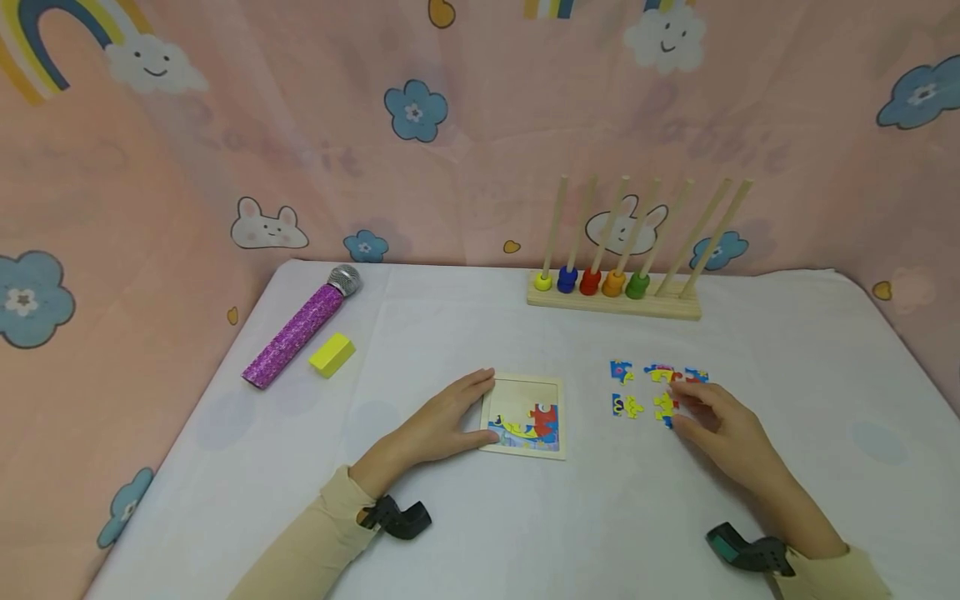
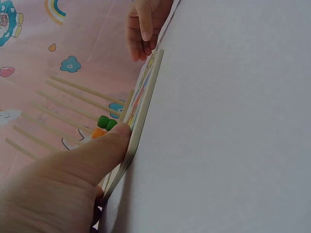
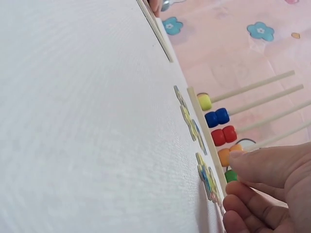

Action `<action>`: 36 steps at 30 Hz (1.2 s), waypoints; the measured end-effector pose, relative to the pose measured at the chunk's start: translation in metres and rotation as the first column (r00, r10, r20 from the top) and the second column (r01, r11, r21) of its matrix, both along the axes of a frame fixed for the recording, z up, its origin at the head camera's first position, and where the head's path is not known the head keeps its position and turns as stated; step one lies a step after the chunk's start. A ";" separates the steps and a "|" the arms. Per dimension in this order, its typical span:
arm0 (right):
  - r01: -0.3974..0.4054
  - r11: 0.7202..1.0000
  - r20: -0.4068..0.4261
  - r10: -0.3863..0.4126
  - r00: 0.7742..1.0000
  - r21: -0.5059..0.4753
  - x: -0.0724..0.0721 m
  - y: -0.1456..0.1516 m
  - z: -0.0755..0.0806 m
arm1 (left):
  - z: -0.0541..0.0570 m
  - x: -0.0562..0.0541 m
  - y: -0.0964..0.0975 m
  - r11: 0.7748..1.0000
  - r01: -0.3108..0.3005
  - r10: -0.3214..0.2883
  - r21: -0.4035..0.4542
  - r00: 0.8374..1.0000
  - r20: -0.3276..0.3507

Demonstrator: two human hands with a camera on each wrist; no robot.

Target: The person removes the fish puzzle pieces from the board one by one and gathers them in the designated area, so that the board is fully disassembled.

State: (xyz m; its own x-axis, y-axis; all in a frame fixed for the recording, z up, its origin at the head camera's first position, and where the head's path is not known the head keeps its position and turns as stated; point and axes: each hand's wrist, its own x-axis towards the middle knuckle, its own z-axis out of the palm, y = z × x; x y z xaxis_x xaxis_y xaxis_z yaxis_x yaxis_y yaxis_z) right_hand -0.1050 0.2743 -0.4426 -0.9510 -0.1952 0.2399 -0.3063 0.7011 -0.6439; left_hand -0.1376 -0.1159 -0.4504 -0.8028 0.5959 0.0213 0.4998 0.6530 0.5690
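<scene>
A square wooden puzzle tray (image 1: 525, 389) lies on the white cloth, with joined red, yellow and blue pieces (image 1: 543, 422) along its near and right parts. My left hand (image 1: 442, 417) rests at the tray's left edge, thumb on the near corner and fingers along the far one. In the left wrist view the thumb (image 2: 104, 150) lies over the wooden rim. To the right, several loose jigsaw pieces (image 1: 621, 371) lie face up. My right hand (image 1: 723, 429) is over the rightmost pieces (image 1: 664, 406), thumb and fingers bent and apart, nothing visible between them.
A wooden bead rack (image 1: 622, 307) with upright pegs and coloured beads stands at the back right. On the left lie a purple glitter microphone (image 1: 296, 333) and a yellow block (image 1: 332, 356). A pink patterned cloth (image 1: 465, 167) hangs behind the table.
</scene>
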 end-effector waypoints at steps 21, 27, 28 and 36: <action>-0.204 0.978 0.086 0.207 0.975 -0.037 -0.001 -0.054 0.021 | 0.000 0.000 0.000 1.000 -0.005 0.005 0.000 1.000 0.014; -0.261 0.964 0.161 0.266 0.950 -0.054 -0.008 -0.078 0.021 | -0.001 -0.001 -0.001 1.000 -0.007 0.007 -0.003 1.000 0.015; -0.265 0.963 0.168 0.269 0.948 -0.044 -0.009 -0.082 0.021 | -0.001 -0.001 -0.001 1.000 -0.007 0.007 -0.002 1.000 0.015; -0.317 0.947 0.170 0.322 0.931 -0.054 -0.018 -0.109 0.015 | -0.002 -0.001 -0.001 1.000 -0.006 0.006 0.004 1.000 0.008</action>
State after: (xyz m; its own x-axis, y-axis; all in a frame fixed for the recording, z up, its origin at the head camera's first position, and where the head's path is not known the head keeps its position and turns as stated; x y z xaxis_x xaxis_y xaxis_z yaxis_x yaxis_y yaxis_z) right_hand -0.1230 0.1649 -0.4271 -0.8665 -0.4918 0.0848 -0.3929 0.5674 -0.7237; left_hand -0.1389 -0.1167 -0.4526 -0.8065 0.5910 0.0170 0.4911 0.6536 0.5760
